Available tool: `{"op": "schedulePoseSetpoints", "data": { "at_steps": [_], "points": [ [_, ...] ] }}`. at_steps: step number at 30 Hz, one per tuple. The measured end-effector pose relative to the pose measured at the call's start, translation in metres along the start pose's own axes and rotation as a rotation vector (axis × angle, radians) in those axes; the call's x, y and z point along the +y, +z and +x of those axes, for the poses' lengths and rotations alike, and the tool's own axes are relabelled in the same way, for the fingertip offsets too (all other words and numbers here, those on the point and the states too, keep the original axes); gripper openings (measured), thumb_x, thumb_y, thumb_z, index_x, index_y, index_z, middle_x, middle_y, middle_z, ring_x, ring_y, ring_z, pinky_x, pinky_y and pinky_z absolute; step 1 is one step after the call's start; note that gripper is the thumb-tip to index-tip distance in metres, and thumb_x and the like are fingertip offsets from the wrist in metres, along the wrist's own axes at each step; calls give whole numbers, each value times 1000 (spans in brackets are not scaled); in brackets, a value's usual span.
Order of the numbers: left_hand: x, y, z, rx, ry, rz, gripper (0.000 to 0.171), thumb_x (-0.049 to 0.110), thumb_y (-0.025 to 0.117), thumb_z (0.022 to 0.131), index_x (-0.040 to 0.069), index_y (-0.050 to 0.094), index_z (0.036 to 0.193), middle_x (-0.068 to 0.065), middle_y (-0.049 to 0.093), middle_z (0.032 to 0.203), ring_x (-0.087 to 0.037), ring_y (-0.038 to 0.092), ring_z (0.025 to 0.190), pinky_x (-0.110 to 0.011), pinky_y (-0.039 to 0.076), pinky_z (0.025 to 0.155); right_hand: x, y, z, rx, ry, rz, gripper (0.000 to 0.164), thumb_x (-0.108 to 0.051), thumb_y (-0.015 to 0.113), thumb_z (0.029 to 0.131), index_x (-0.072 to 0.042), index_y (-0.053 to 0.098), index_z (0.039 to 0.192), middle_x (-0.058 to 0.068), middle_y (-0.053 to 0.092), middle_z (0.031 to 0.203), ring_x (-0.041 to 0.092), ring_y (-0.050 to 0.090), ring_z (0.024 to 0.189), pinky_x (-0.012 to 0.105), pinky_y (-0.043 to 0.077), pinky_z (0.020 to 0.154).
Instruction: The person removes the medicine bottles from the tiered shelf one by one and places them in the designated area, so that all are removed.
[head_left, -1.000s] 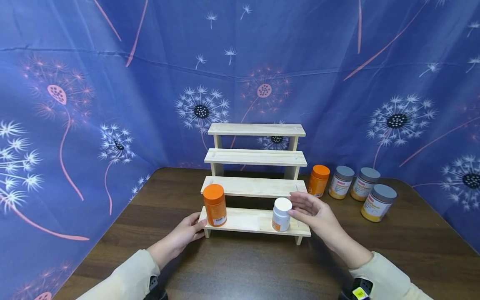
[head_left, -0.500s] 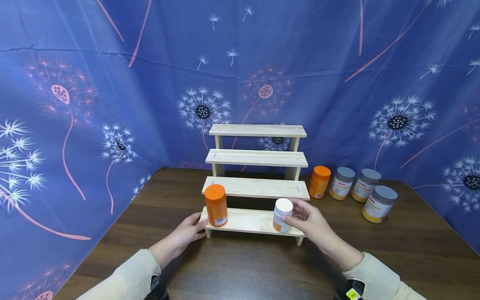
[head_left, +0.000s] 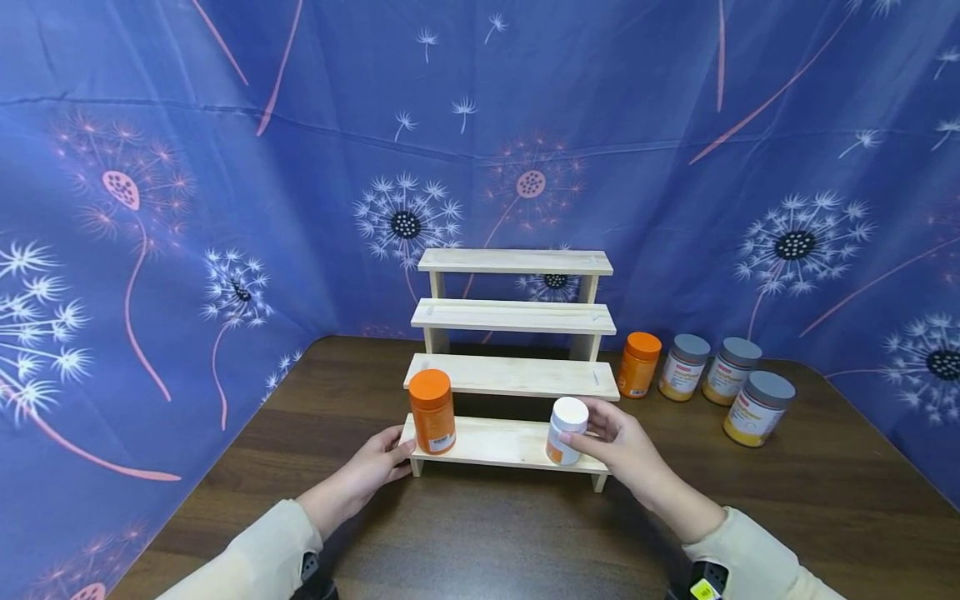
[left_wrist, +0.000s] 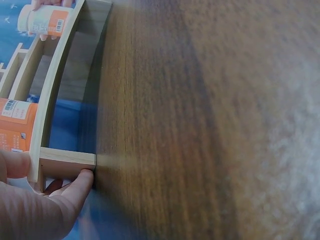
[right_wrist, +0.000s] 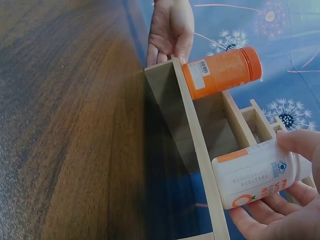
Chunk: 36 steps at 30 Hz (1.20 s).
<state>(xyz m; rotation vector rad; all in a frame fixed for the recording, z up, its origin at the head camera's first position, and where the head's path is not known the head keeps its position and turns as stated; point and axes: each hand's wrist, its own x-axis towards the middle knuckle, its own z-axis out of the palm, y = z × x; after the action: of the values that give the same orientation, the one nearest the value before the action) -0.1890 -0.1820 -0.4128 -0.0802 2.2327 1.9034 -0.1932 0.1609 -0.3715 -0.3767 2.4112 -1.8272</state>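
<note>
A small white pill bottle [head_left: 566,432] with an orange-and-white label stands upright near the right end of the lowest step of a pale wooden tiered shelf [head_left: 502,440]. My right hand [head_left: 618,442] holds this bottle, thumb on the near side and fingers round its right and back. At the shelf's left end my left hand [head_left: 371,464] grips the bottom step, the thumb over the board and the fingers [left_wrist: 80,187] against its leg. Beside that thumb an orange bottle [head_left: 432,412] with an orange lid stands on the same step.
Right of the shelf, on the dark wood table [head_left: 480,542], stand another orange bottle [head_left: 639,367] and three grey-lidded jars, the nearest jar [head_left: 757,410] in front. A blue dandelion-print cloth [head_left: 480,108] hangs behind and along the sides.
My right hand has shifted slightly left and closed round the white pill bottle, its thumb now across the front. The left hand and orange bottle keep their places.
</note>
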Motion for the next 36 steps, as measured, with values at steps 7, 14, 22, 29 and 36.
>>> {"op": "schedulePoseSetpoints", "data": {
  "at_steps": [7,14,22,29,36],
  "points": [
    [0,0,-1,-1,3,-3,44,7,43,102,-14,34,140,-30,49,135,-34,55,119,-54,46,103,-1,-1,-1,4,-1,-7,57,-19,73,87,-3,49,136,17,60,130,22,58,115,32,50,98],
    [1,0,-1,-4,11,-6,44,7,43,102,-14,34,139,-31,49,135,-34,56,118,-55,46,103,-6,-3,-2,27,-18,-30,56,-19,72,88,-2,49,136,16,60,130,24,55,117,48,43,106],
    [0,0,-1,4,14,-10,43,6,43,102,-14,35,139,-30,51,133,-32,57,116,-54,47,102,-3,-5,-4,29,24,-2,54,-19,73,86,-3,51,133,15,62,127,26,56,117,34,48,98],
    [-1,1,-1,9,19,-13,42,6,43,102,-14,36,138,-29,52,132,-30,58,114,-53,48,101,-5,-12,-9,54,10,-36,53,-20,74,86,-3,53,132,14,65,122,15,60,104,22,51,88],
    [0,1,0,8,8,-12,43,7,43,102,-15,34,139,-30,52,132,-33,57,117,-54,47,102,-7,-19,-11,80,12,-83,53,-23,73,87,-4,53,132,14,64,123,22,59,106,24,50,89]
  ]
}}
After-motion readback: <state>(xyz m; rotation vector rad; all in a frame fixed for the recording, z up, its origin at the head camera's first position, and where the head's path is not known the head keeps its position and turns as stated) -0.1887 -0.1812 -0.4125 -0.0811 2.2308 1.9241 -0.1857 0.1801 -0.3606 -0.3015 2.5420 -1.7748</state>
